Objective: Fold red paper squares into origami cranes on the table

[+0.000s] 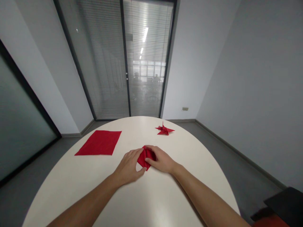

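Your left hand (129, 167) and your right hand (162, 160) are bare. The left forearm (90, 205) and the right forearm (203, 198) are also uncovered, from the wrist up to the near edge of the view. The fingers look slim.

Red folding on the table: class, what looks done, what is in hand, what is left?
Done: one folded figure sits at the far side of the table. In hand: the left hand and right hand hold a part-folded piece against the tabletop. Left: a flat square lies unfolded, apart from both hands.
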Available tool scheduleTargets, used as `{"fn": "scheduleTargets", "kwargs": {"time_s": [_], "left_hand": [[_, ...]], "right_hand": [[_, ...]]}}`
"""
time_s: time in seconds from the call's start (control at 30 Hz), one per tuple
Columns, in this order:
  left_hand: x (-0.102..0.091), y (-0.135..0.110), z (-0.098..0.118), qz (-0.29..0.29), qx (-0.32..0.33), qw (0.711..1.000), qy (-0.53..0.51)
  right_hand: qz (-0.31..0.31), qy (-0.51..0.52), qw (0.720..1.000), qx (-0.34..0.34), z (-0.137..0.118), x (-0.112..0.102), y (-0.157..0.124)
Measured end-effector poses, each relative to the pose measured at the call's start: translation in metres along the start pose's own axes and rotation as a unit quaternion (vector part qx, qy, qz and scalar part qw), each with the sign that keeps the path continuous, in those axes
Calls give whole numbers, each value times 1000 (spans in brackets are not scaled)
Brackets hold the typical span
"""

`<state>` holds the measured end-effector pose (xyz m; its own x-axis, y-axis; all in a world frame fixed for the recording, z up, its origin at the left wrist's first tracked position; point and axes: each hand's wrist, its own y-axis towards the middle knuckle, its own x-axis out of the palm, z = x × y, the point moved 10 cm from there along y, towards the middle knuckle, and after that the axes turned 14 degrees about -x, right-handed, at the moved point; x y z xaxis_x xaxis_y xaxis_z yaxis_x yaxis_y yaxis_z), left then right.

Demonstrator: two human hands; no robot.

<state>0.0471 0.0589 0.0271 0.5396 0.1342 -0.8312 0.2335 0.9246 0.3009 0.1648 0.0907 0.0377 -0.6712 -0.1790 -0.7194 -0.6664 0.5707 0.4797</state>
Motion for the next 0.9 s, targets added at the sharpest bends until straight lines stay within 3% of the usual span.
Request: {"fn": "scheduleTargets", "kwargs": {"time_s": [0.33, 0.9], "left_hand": [[-7, 1, -11, 48, -27, 998, -34], [-14, 4, -6, 48, -26, 997, -62]], "right_hand": [[-9, 32, 999, 16, 8, 1, -4], [22, 47, 999, -16, 2, -7, 2]]}}
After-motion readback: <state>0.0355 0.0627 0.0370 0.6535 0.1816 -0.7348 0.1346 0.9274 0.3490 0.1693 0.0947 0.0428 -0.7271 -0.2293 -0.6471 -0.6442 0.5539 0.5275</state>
